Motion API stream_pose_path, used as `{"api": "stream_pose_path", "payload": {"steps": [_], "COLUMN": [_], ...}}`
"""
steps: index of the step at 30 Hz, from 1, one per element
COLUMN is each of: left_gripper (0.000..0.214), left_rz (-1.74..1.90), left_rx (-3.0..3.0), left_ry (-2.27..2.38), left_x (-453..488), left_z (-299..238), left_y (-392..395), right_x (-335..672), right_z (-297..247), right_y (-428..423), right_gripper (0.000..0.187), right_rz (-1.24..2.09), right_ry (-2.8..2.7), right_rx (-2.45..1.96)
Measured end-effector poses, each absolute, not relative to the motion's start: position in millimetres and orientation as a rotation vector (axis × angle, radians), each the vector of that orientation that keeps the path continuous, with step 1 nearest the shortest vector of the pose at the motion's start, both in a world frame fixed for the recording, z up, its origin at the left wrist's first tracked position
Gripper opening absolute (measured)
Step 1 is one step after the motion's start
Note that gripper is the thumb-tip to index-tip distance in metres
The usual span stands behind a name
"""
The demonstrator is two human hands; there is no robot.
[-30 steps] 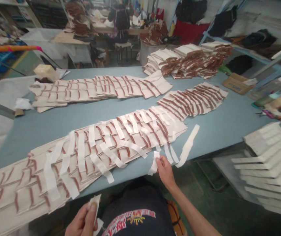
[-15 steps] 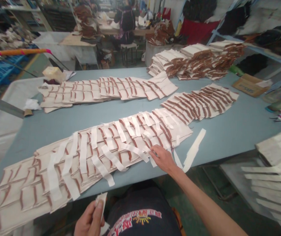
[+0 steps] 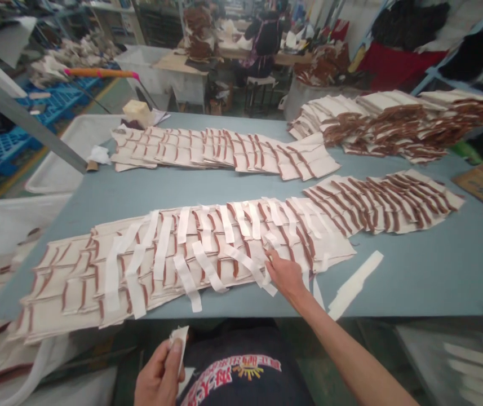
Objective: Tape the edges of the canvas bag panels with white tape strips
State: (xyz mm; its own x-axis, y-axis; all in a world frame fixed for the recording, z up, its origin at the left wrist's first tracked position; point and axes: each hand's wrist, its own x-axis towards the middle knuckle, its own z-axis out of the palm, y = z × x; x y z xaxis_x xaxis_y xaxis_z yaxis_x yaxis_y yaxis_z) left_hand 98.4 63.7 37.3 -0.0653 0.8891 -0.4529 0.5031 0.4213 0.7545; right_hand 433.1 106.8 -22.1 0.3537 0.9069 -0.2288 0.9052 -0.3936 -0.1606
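Note:
A long overlapped row of cream fabric pieces with brown stripes (image 3: pixel 207 248) lies across the near side of the blue table (image 3: pixel 435 265), with several white strips laid over it. My right hand (image 3: pixel 286 276) rests on the row near its right end, fingers pressed on a white strip (image 3: pixel 266 254). Below the table edge, my left hand (image 3: pixel 159 375) is closed on a small bundle of white strips (image 3: pixel 179 338). One loose white strip (image 3: pixel 355 283) lies on the table to the right of my right hand.
A second row of striped pieces (image 3: pixel 224 149) lies further back, a third (image 3: pixel 389 197) at the right, and stacked piles (image 3: pixel 393 121) at the far right. White bins (image 3: pixel 72 152) stand to the left. A person sits at a table (image 3: pixel 262 39) in the background.
My right hand carried a white strip from the table edge up onto the row and now presses it there. The view has shifted left. My left hand keeps its bundle.

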Motion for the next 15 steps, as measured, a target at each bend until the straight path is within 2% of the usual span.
{"api": "stream_pose_path", "payload": {"steps": [8, 15], "left_gripper": [0.046, 0.041], "left_rz": [0.621, 0.635], "left_rx": [1.188, 1.170], "left_ry": [1.771, 1.748], "left_x": [96, 94], "left_z": [46, 55], "left_y": [64, 69], "right_x": [431, 436], "right_z": [-27, -11], "right_y": [106, 96], "right_gripper": [0.032, 0.030], "right_rz": [0.282, 0.186], "right_ry": [-1.623, -1.447], "right_rx": [-2.736, -2.682]}}
